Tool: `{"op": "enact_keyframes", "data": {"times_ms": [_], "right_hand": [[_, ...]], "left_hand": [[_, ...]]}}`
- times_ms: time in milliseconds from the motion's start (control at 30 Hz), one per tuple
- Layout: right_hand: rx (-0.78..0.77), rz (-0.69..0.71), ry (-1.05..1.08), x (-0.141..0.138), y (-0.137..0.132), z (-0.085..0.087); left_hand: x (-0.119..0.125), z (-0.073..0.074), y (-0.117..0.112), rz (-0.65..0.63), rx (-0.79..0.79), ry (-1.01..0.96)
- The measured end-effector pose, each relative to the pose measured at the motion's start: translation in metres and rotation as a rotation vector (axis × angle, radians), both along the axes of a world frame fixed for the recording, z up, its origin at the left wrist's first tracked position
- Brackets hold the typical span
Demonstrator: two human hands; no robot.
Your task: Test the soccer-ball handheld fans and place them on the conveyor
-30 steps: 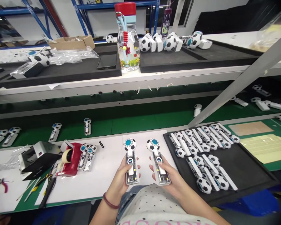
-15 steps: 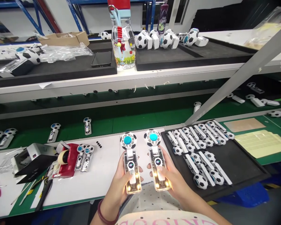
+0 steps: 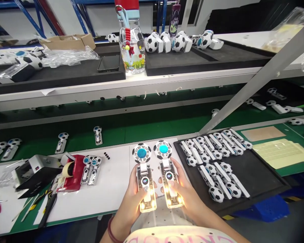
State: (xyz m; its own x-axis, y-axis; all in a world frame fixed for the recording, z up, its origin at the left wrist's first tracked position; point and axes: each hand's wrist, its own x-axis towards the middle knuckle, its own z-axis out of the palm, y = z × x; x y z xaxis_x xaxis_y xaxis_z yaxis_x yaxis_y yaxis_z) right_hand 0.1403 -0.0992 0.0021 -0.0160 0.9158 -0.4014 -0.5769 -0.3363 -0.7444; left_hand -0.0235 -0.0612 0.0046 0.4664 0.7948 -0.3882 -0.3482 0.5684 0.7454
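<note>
My left hand grips a small handheld fan with a football-patterned head; its clear handle glows yellow and a round display is lit. My right hand grips a second fan of the same kind, also lit, held side by side with the first above the white mat. Both thumbs rest on the handles. Both fan heads look blurred, with blue centres.
A black tray with several football fans lies to the right. At left sit a red tape dispenser, two more fans, a grey box and pliers. More fans lie on the green belt. A shelf above holds a water bottle.
The handles of both fans lit up with a yellow glow and their heads blurred. My hands brought the two fans closer together and slightly nearer to me.
</note>
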Motion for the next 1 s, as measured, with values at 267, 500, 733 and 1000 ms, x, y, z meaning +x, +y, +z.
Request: {"op": "enact_keyframes", "data": {"times_ms": [267, 500, 733, 1000], "right_hand": [[-0.004, -0.033, 0.001, -0.0018, -0.0015, 0.0001], [-0.019, -0.023, 0.027, -0.0014, -0.0005, 0.0043], [0.015, 0.036, 0.104, 0.0014, 0.0002, 0.0096], [0.066, 0.046, 0.077, 0.0004, -0.0011, 0.0043]], "left_hand": [[-0.0018, -0.002, -0.0015, -0.035, 0.026, -0.046], [0.0003, 0.002, 0.0003, -0.012, 0.004, 0.006], [-0.0023, 0.0006, -0.0004, -0.016, 0.021, -0.005], [-0.0016, -0.0008, -0.0017, -0.019, 0.021, -0.036]]}}
